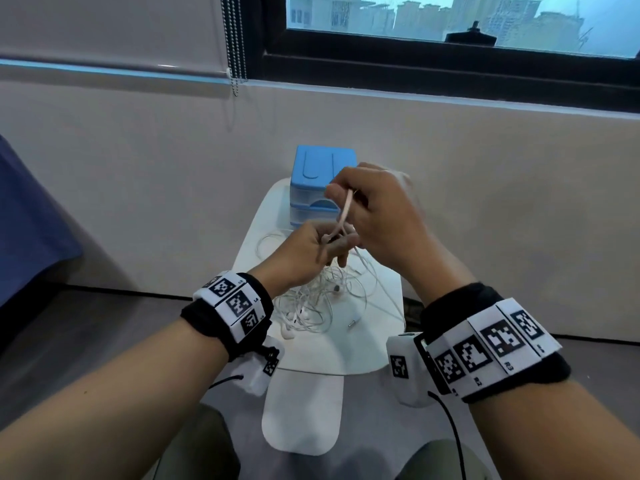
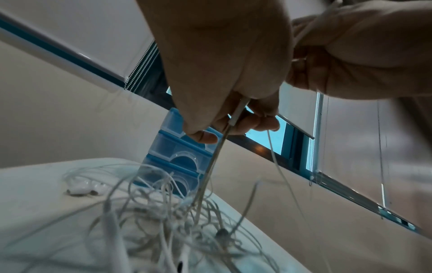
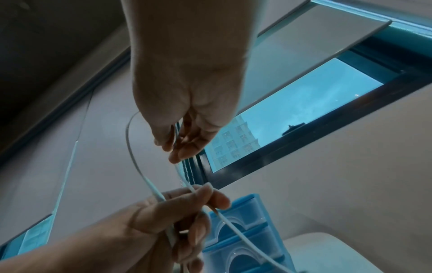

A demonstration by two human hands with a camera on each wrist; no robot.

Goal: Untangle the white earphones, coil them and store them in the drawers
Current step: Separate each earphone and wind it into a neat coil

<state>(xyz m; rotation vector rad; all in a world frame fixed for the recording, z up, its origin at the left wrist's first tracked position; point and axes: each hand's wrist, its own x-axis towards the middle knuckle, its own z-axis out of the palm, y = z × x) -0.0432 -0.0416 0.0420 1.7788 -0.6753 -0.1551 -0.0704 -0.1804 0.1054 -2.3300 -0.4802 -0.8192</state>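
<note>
A tangled heap of white earphones lies on a small white table. My left hand grips a bundle of cable just above the heap, fingers curled round it. My right hand is higher and pinches a loop of the same cable that arcs down into the left hand. Two earbuds rest on the table at the heap's left edge. A plug end lies loose to the right. The blue drawer unit stands behind my hands with its drawers shut.
The table stands against a pale wall under a dark-framed window. A bead chain from the blind hangs at the left. Dark blue fabric sits at the far left. The table's white foot lies between my knees.
</note>
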